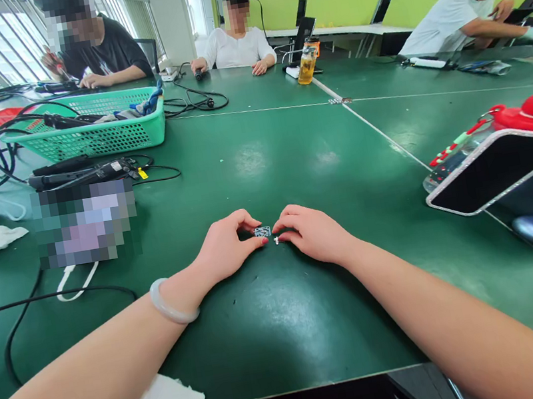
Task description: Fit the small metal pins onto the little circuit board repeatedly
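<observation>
Hands (221, 250) at patterned piece (262, 232), basket (108, 141) holding gear (69, 120)

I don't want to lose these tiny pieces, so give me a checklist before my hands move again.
1. Left hand at the small patterned piece: ok.
2. Right hand at the tiny white piece: ok.
3. Firm hold on either piece: cannot tell, too small.
4. Black-screened phone apart from both hands: ok.
5. Black cable clear of left forearm: cannot tell, it runs up to it.
</observation>
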A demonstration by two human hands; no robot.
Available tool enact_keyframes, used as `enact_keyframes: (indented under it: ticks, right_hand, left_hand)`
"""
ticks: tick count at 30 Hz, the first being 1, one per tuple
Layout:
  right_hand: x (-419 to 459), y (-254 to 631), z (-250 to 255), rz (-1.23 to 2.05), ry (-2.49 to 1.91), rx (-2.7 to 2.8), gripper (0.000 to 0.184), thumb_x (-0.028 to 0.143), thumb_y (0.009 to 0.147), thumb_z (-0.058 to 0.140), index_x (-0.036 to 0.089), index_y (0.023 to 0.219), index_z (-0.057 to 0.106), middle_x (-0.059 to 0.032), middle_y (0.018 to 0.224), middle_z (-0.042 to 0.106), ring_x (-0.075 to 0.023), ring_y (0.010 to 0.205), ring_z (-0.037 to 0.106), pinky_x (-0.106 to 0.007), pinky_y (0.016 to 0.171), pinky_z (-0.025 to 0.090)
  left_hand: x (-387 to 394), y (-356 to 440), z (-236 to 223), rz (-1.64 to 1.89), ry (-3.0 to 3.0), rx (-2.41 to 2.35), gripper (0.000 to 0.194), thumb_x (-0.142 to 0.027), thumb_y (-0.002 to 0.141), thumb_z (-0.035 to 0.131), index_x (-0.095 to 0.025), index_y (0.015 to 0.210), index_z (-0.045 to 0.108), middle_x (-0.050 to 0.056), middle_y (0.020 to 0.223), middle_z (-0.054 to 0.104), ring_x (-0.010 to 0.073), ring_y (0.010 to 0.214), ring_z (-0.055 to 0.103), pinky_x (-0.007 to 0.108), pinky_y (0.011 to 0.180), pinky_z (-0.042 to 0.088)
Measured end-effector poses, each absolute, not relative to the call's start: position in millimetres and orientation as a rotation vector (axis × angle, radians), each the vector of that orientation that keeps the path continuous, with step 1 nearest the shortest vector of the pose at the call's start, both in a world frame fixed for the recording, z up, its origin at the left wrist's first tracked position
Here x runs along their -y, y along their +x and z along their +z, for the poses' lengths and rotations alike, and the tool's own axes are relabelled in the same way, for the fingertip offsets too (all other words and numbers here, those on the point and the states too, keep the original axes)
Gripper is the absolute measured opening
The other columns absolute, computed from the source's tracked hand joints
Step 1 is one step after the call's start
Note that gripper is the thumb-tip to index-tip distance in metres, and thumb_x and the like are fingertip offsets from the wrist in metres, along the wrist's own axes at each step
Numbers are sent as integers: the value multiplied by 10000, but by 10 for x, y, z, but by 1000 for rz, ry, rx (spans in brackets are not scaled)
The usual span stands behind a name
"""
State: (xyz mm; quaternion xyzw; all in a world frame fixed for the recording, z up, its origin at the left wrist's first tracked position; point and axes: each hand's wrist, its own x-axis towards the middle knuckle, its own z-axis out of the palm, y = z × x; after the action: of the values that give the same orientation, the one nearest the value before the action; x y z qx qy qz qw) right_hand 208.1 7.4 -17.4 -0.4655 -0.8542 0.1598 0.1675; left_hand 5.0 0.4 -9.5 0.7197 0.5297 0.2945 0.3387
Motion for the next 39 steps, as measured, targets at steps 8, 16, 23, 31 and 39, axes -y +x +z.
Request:
enact_keyframes:
  ticks: [8, 16, 23, 31, 39]
  right_hand:
    - [-70, 2031, -145, 456, -1333, 2464, 131, 188, 864, 542, 202, 799, 655, -4, 890, 591, -104, 745, 550, -241, 697, 409]
    - [-37, 2082, -107, 453, -1342, 2487, 124, 269, 866, 562, 210, 817, 659, -12, 889, 595, -113, 745, 560, -250, 681, 410]
    - [-47, 2041, -106, 444, -1407, 2433, 117, 227, 858, 564, 193, 774, 639, -12, 866, 602, -127, 750, 555, -262, 684, 411]
    - [-69, 2047, -147, 355, -1495, 2326, 119, 240, 865, 555, 199, 818, 656, -26, 899, 612, -140, 820, 572, -278, 729, 432]
    - [54, 1998, -63, 407, -1430, 2490, 110, 282, 848, 590, 210, 812, 664, -12, 902, 610, -121, 748, 575, -256, 670, 415]
  left_hand:
    - [-2, 52, -88, 759, 1876, -1381, 212, -332, 678, 707, -214, 817, 599, 3, 838, 684, 180, 822, 627, 331, 791, 482]
    - [-8, 51, -96, 759, 1876, -1383, 213, -344, 681, 698, -214, 818, 601, 10, 850, 687, 187, 827, 631, 338, 788, 486]
    - [-8, 52, -104, 763, 1867, -1385, 214, -340, 679, 707, -216, 820, 604, 4, 848, 691, 181, 828, 632, 330, 795, 483]
    - [-11, 51, -98, 767, 1879, -1385, 219, -346, 680, 708, -213, 820, 605, 6, 837, 689, 182, 821, 635, 333, 795, 483]
    - [-6, 50, -85, 764, 1875, -1409, 200, -323, 690, 694, -209, 824, 599, 4, 840, 687, 178, 818, 633, 330, 794, 482]
